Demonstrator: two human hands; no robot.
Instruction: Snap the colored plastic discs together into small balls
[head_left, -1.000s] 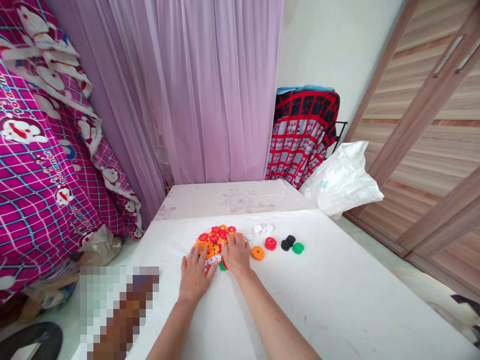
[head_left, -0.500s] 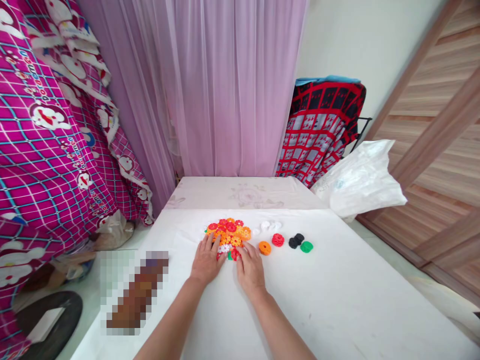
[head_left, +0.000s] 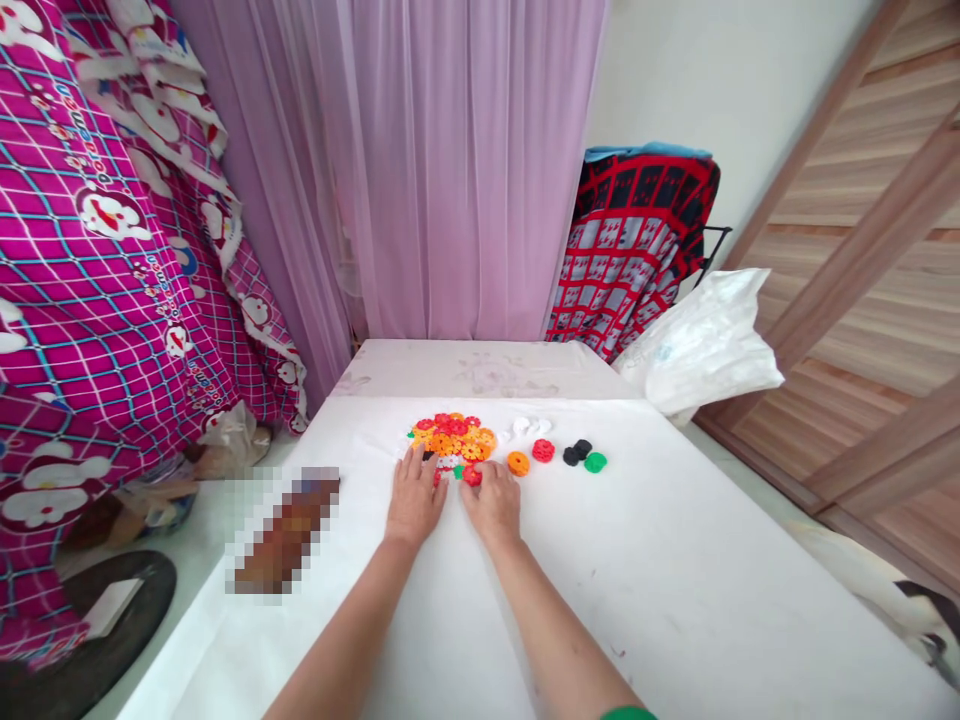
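Rests loosely spread left hand and curled right hand, grip unclear, against mixed flower-shaped discs just below frame centre, mostly ungrouped, with orange, red, black, green and white discs apparently already separated by colour farther right.

Left hand: palm down, fingers pointing forward and slightly spread, thumb angled inward toward the other hand. Right hand: palm down, fingers curled more, thumb and fingertips drawn near each other at its front. Hands side by side, apart, small gap between. Wrists low behind the grips, roughly straight. Bare forearms run back from each hand, splaying outward toward the body. Green sleeve edge far behind right grip.
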